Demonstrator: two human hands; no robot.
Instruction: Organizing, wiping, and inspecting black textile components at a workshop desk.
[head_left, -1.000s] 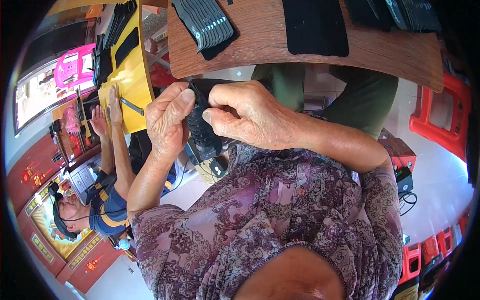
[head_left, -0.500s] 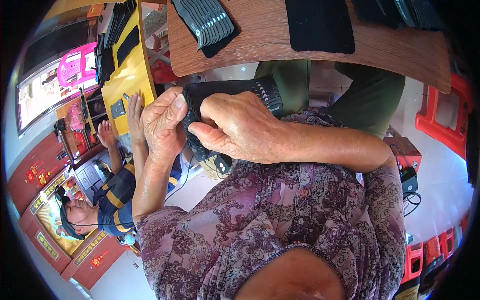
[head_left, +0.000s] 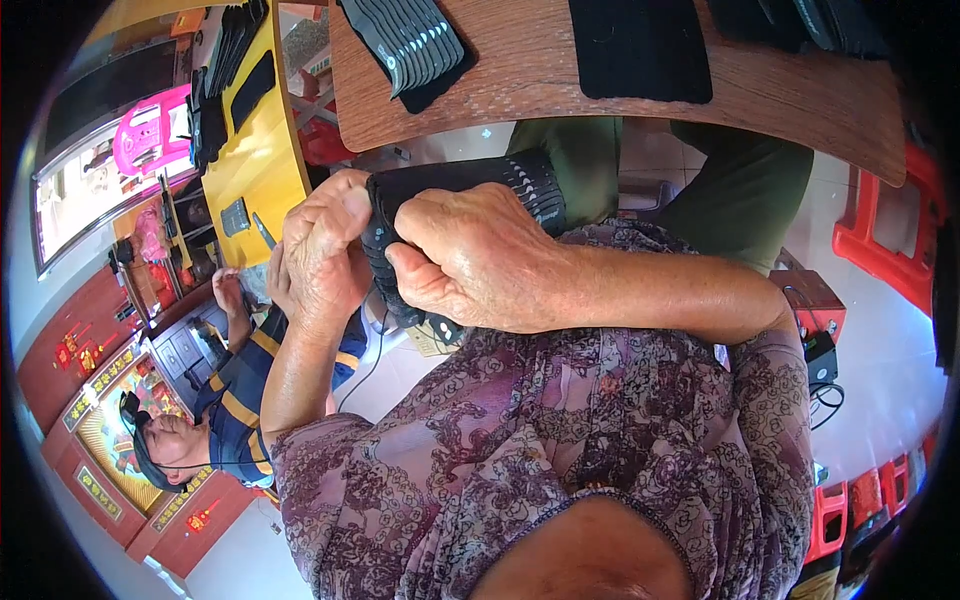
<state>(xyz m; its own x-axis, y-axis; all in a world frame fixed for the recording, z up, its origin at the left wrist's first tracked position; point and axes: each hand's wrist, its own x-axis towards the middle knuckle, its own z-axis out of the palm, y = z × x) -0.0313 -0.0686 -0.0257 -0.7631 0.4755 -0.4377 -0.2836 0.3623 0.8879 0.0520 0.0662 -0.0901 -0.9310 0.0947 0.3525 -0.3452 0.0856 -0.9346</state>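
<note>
to the far left of our hands stood a pink plastic seat [head_left: 150,128], then, nearer, a yellow table [head_left: 255,165] with a co-worker [head_left: 238,408] beside it. our left hand [head_left: 325,245] was almost closed, thumb and fingers pinching the left end of a black cloth bundle [head_left: 430,178]. that bundle lay between and partly under our two hands. just right of the pinch, our right hand [head_left: 480,260] was bent into a loose fist over the cloth; we could not tell whether its hidden fingers gripped a layer. we judged that this handling called for a firm left pinch close to the edge and light, even right-hand pressure, so the layers sat flush. beyond the right hand, a flat black piece [head_left: 640,50] lay on a brown table [head_left: 510,100].
</note>
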